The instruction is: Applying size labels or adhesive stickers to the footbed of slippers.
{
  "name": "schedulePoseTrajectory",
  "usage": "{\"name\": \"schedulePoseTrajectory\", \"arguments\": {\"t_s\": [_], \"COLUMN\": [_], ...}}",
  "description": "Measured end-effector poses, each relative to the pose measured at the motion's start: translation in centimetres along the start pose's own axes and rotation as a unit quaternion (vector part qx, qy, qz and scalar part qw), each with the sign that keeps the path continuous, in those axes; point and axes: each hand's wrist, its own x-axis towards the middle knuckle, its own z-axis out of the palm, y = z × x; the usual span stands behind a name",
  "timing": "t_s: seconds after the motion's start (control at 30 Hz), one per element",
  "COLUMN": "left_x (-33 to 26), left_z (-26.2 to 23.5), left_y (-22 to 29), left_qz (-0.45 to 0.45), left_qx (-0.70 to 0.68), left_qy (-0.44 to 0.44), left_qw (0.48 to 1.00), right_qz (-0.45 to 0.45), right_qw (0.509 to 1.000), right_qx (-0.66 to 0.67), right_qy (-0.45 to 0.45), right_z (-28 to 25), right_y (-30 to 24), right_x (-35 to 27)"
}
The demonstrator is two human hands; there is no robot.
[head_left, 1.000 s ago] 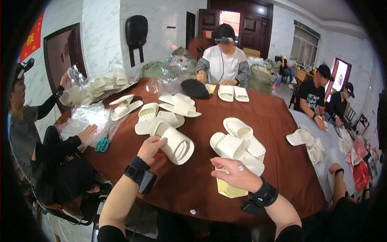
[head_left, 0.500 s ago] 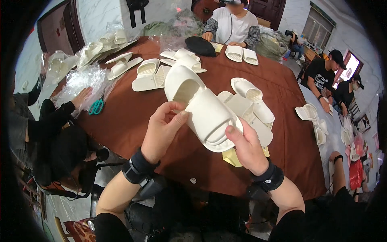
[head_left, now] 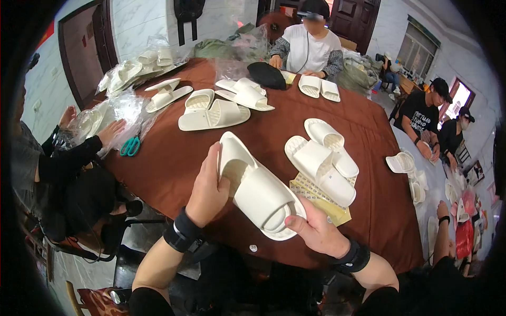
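A white open-toed slipper [head_left: 263, 197] is held over the near part of the table, its strap facing up and its toe pointing to the lower right. My left hand [head_left: 206, 188] is closed on its heel-side edge, thumb near the ridged footbed and fingers along the outer side. At the toe, my right hand [head_left: 319, 230] grips with the thumb on top and fingers underneath. Whether a second slipper lies beneath, I cannot tell. Just beyond my right hand, a pair of white slippers [head_left: 315, 158] partly covers a yellow label sheet [head_left: 332, 211].
More white slippers [head_left: 213, 117] lie across the brown-covered table [head_left: 374, 210]. Teal-handled scissors [head_left: 130, 146] are at the left, by clear plastic bags [head_left: 126, 108] and another person's hands. A round sticker [head_left: 253, 248] is near the front edge. A black cap-like item [head_left: 267, 76] lies far back.
Both my hands have brought the slipper down and nearer to me. The pair and yellow sheet behind it now show more fully. The person at left has raised one hand by the bags.
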Motion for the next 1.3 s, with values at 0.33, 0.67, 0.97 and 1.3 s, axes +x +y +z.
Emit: {"name": "schedulePoseTrajectory", "arguments": {"t_s": [0.33,0.67,0.97,1.3], "left_x": [0.0,0.1,0.0,-4.7], "left_z": [-3.9,-3.4,-0.5,-3.5], "left_y": [-2.5,0.8,-0.3,-0.4], "left_qz": [-0.106,-0.056,-0.083,-0.178], "left_qx": [0.177,0.106,0.146,-0.051], "left_qy": [0.045,-0.073,-0.141,-0.014], "left_qw": [0.977,0.99,0.976,0.983], "right_qz": [0.079,0.086,-0.04,0.02], "right_qw": [0.984,0.977,0.968,0.982], "right_qx": [-0.101,-0.051,-0.18,-0.17], "right_qy": [0.127,0.188,0.171,0.085], "right_z": [-3.8,-11.4,-7.8,-3.1], "right_y": [-1.4,-2.2,2.4,1.3], "right_x": [-1.8,4.2,12.8,5.2]}}
